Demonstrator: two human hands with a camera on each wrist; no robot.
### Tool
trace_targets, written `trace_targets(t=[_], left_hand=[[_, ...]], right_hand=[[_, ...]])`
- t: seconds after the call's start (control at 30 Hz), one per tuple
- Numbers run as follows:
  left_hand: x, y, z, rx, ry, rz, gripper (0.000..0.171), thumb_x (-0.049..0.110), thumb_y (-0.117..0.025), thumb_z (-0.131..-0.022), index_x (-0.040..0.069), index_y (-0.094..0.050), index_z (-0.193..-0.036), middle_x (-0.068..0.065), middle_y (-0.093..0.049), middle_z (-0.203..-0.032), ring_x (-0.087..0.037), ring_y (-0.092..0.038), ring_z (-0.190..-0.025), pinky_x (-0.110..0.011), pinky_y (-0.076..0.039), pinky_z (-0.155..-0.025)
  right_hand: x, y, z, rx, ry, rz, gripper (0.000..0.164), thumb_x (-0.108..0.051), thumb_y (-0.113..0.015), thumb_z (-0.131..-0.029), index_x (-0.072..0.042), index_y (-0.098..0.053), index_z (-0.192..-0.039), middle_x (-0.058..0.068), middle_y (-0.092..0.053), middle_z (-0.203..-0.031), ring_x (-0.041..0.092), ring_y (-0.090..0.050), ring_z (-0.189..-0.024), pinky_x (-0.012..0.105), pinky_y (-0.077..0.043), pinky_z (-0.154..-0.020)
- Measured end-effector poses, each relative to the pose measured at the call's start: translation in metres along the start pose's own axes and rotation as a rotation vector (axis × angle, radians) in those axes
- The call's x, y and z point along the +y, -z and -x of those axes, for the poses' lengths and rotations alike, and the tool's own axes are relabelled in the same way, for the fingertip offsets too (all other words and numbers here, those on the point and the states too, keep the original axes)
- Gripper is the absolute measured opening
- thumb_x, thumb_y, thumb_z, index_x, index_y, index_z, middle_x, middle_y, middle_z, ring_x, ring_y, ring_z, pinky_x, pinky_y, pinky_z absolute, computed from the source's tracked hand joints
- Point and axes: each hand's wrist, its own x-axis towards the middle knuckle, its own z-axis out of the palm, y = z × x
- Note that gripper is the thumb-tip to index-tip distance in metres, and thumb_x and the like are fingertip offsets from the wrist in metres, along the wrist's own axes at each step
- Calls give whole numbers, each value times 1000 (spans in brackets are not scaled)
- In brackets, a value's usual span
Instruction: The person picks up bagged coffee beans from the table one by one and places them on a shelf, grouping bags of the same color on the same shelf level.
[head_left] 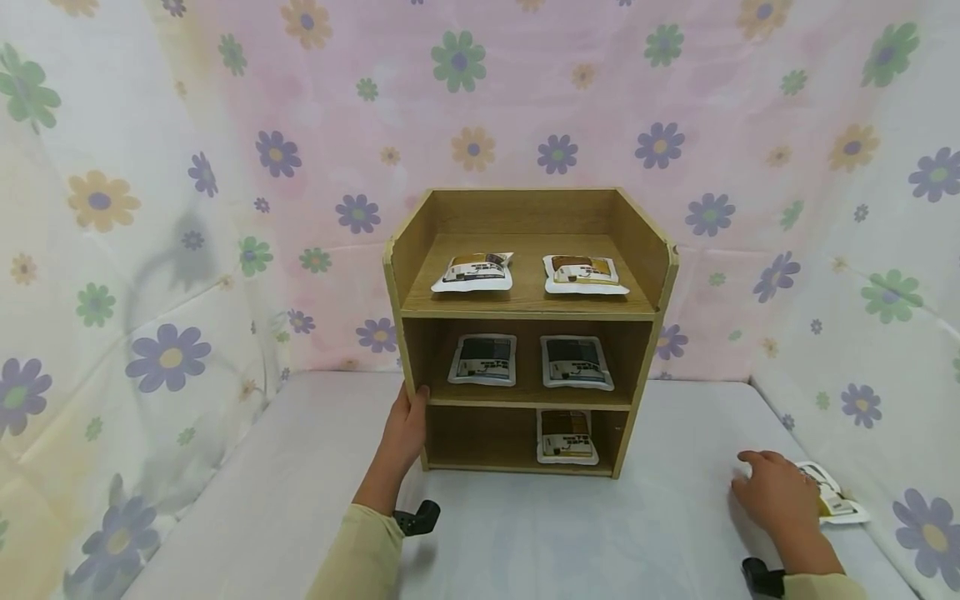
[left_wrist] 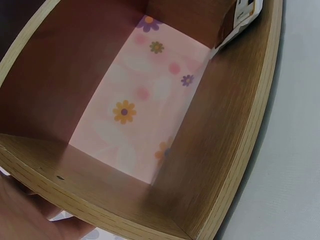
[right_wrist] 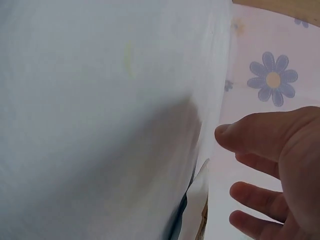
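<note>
A small wooden shelf with three levels stands on the white surface. My left hand grips its left side panel low down; in the left wrist view, fingers lie along the outside of the panel. My right hand hovers at the right with fingers loosely bent and nothing between them. Beside it lies a white sealed pouch with a brown label, partly hidden by the hand. In the right wrist view, thumb and fingers are apart from the edge of that pouch.
On the top level lie two pouches, left and right. Two dark-labelled pouches, left and right, lie on the middle level. One brown-labelled pouch sits bottom right. Flowered cloth hangs behind and on both sides.
</note>
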Motion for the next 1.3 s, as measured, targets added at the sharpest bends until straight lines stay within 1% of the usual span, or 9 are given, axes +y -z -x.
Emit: trace_targets(t=[0.23, 0.43, 0.6, 0.7, 0.83, 0.97, 1.1, 1.2, 1.3], left_hand=[[0, 1, 0, -1, -5, 1, 63, 50, -27, -103, 16, -18, -155, -18, -34, -154, -41, -37, -139, -62, -29, -110], [2, 1, 1, -1, 4, -3, 63, 50, -26, -103, 15, -18, -155, -19, -34, -153, -42, -39, -137, -63, -31, -109], [0, 1, 1, -5, 12, -5, 64, 52, -25, -103, 16, -18, -155, -19, -34, -153, -42, -38, -138, -63, -30, -109], [0, 2, 1, -3, 12, -5, 63, 52, -26, -103, 17, -18, -155, -18, -34, -154, -41, -37, -139, -63, -29, -110], [0, 1, 0, -2, 15, -10, 64, 52, -25, -103, 17, -17, -155, -18, -33, -154, -42, -37, -139, -64, -29, -109], [0, 1, 0, -3, 15, -11, 64, 53, -25, -102, 18, -17, -155, -18, -35, -153, -42, -39, -137, -63, -31, -109], [0, 1, 2, 0, 3, -11, 62, 51, -25, -103, 17, -19, -155, -19, -37, -151, -41, -40, -136, -62, -32, -109], [0, 1, 2, 2, -6, -14, 61, 49, -26, -104, 16, -19, -155, -20, -38, -150, -41, -41, -135, -62, -32, -109], [1, 1, 1, 4, -15, -16, 61, 48, -25, -104, 15, -20, -155, -20, -39, -150, -41, -42, -135, -61, -33, -109]], right_hand=[[8, 1, -3, -91, -104, -11, 51, -18, -70, -81, 4, -55, -123, 34, -49, -122, 55, -45, -111, 74, -32, -89], [12, 4, -5, -145, -149, -22, 48, -14, -65, -84, 6, -51, -126, 36, -47, -118, 61, -39, -111, 81, -28, -87], [16, 5, -7, -200, -155, -10, 45, -14, -60, -88, 6, -48, -128, 36, -48, -115, 59, -49, -105, 76, -37, -83], [18, 6, -8, -213, -138, 4, 45, -14, -60, -89, 6, -48, -127, 35, -50, -113, 56, -54, -100, 70, -43, -78], [21, 7, -8, -199, -83, 18, 43, -13, -61, -87, 8, -51, -123, 35, -54, -107, 52, -58, -91, 64, -48, -69], [21, 7, -11, -212, -44, 43, 38, -13, -63, -85, 10, -54, -115, 30, -59, -95, 45, -61, -81, 58, -49, -62], [19, 6, -15, -230, -19, 92, 29, -13, -63, -86, 9, -58, -104, 23, -62, -84, 38, -61, -71, 54, -49, -58], [15, 10, -16, -241, 5, 127, 21, -10, -61, -87, 8, -59, -96, 19, -62, -78, 33, -59, -66, 51, -49, -56], [12, 16, -15, -236, 39, 156, 18, -10, -58, -88, 7, -59, -94, 16, -60, -76, 32, -58, -64, 50, -48, -56]])
